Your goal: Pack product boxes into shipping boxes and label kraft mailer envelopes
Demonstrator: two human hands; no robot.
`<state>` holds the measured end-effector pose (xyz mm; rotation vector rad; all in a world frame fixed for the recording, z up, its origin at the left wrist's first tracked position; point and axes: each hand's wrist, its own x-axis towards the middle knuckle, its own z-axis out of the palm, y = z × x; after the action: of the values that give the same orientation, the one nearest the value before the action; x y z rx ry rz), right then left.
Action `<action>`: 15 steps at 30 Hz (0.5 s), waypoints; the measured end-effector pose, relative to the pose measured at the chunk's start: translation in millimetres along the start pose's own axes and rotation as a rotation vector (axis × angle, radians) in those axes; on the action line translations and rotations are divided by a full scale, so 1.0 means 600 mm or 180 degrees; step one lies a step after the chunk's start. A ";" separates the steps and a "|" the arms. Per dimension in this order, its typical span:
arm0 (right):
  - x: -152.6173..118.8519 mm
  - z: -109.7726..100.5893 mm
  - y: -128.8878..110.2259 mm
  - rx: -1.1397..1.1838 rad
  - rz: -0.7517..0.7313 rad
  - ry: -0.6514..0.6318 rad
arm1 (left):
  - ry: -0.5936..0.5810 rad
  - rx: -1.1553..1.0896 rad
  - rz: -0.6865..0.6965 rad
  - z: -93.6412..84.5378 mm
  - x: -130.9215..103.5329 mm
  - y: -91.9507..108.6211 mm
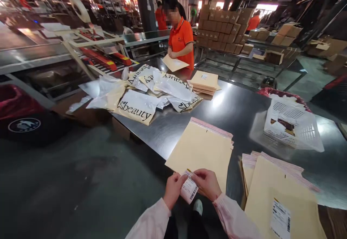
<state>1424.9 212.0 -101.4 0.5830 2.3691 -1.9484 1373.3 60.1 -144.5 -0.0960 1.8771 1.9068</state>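
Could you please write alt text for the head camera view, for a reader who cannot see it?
The left hand and right hand pinch a small barcode label over a stack of tan envelopes on a steel table. A person in an orange shirt handles an envelope beyond printed white bags.

Left hand (173, 187): bare, no glove, no ring or watch visible. Right hand (207, 183): bare, likewise unadorned. Both forearms covered by long sleeves, pale pink, light woven fabric, loosely creased; left sleeve (149, 221), right sleeve (233, 219). Cuffs plain, ending at wrists; no buttons, print or logo discernible. Below, between forearms: dark trousers (187, 228), black or near-black. One shoe toe (198, 206) visible, white or pale grey, rounded. Rest of body out of view.
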 end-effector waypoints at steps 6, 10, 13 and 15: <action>0.120 -0.036 0.023 -0.1382 -0.0151 0.0896 | -0.1111 -0.0274 -0.0671 -0.017 0.034 -0.055; 0.216 -0.071 0.037 -0.1823 0.0052 0.1368 | -0.1407 -0.0243 -0.1117 -0.076 0.004 -0.134; 0.226 -0.085 0.063 -0.2057 0.0240 0.1865 | -0.1411 -0.0213 -0.1316 -0.137 -0.048 -0.199; 0.207 -0.094 0.087 -0.2117 0.0701 0.2326 | -0.1235 -0.0291 -0.1575 -0.172 -0.082 -0.222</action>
<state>1337.3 307.0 -169.0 1.5757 2.9069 -0.8166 1438.8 -57.5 -257.3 -0.1855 1.3562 1.5366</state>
